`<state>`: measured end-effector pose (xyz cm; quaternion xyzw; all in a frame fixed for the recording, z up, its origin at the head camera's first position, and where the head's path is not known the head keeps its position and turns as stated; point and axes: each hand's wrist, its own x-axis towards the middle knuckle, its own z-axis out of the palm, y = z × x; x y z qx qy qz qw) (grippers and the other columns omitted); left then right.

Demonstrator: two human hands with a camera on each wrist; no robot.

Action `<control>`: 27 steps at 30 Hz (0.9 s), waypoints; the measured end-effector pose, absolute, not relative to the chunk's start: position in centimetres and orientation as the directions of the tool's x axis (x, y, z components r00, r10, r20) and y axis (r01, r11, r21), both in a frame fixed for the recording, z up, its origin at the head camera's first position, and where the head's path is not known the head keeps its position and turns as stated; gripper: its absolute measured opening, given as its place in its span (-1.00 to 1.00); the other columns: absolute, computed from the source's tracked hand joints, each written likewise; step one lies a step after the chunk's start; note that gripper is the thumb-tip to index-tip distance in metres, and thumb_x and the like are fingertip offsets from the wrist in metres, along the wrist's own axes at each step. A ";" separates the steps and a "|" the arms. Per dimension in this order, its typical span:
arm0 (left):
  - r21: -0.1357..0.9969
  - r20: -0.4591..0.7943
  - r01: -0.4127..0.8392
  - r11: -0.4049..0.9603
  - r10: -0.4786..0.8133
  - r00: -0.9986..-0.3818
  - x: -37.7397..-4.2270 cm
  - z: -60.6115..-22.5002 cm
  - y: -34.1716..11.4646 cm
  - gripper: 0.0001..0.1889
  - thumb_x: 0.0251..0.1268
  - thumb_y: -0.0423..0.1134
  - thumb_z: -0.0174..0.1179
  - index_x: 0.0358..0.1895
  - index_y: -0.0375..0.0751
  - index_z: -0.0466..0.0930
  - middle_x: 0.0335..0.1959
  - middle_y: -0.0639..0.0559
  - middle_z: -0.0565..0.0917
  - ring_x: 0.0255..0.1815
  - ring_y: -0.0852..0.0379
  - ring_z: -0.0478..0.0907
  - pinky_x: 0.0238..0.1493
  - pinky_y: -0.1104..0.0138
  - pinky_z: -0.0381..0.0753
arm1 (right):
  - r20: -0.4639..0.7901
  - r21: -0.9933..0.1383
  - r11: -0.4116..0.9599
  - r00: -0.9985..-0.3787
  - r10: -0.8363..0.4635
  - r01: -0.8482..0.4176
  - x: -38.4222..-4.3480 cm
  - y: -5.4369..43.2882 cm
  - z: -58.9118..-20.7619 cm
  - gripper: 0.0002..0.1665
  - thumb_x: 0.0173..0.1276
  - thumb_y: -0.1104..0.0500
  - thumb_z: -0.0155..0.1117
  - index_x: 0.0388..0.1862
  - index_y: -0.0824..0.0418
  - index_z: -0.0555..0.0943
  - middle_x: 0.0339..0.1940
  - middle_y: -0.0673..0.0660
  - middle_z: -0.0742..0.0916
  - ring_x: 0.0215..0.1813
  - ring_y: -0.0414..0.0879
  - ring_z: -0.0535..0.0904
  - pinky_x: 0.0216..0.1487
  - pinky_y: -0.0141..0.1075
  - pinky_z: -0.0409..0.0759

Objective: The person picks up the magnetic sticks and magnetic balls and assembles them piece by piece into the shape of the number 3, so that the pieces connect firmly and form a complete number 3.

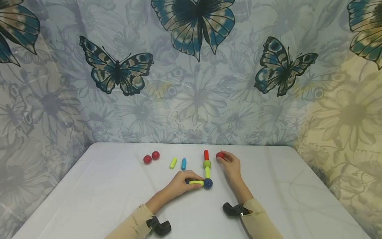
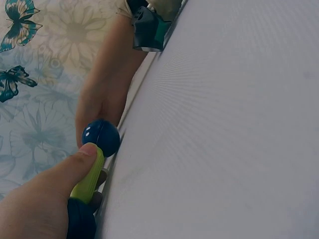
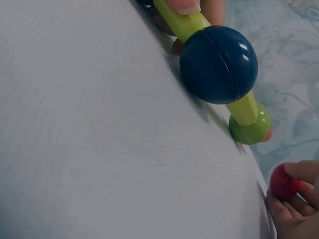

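My left hand (image 1: 181, 181) grips a yellow-green rod (image 1: 196, 182) joining two dark blue balls, one (image 1: 208, 183) at its right end and another (image 2: 81, 221) partly hidden by that hand. From the right blue ball a second yellow-green rod (image 1: 207, 172) runs away from me to a green ball (image 1: 207, 164), which bears a red rod (image 1: 206, 154). Just right of the red rod, my right hand (image 1: 232, 166) pinches a loose red ball (image 1: 220, 155) between thumb and fingers. In the right wrist view that red ball (image 3: 284, 182) is apart from the joined pieces.
Two red balls (image 1: 147, 159) lie at the back left of the white table (image 1: 98, 186). Between them and the joined pieces are a loose yellow-green rod (image 1: 173, 163) and a blue rod (image 1: 183, 164). A butterfly-patterned cloth (image 1: 197, 109) hangs behind the table.
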<state>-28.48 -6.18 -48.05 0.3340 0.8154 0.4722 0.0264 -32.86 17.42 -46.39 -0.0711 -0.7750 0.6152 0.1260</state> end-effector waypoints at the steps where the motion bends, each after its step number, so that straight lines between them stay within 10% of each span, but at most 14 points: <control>1: 0.787 0.273 0.520 0.332 0.569 -0.776 -28.5 -48.1 -6.2 -0.71 0.22 0.01 0.32 0.00 0.14 0.71 -0.12 0.28 0.75 -0.04 0.38 0.60 0.02 0.46 0.59 | 0.110 -0.971 0.234 -0.958 0.264 -0.047 -33.0 17.3 -46.4 -0.52 0.31 0.27 0.32 0.21 0.32 0.54 0.26 0.34 0.60 0.34 0.18 0.51 0.34 -0.09 0.48; 27: 0.795 0.285 0.523 0.309 0.571 -0.770 -28.4 -48.0 -6.2 -0.74 0.22 -0.03 0.32 -0.02 0.13 0.71 -0.12 0.22 0.76 0.00 0.23 0.64 0.05 0.39 0.60 | 0.045 -0.976 0.216 -0.964 0.262 0.013 -36.0 15.4 -45.2 -0.52 0.32 0.27 0.31 0.20 0.38 0.53 0.19 0.39 0.64 0.24 0.12 0.58 0.24 -0.17 0.59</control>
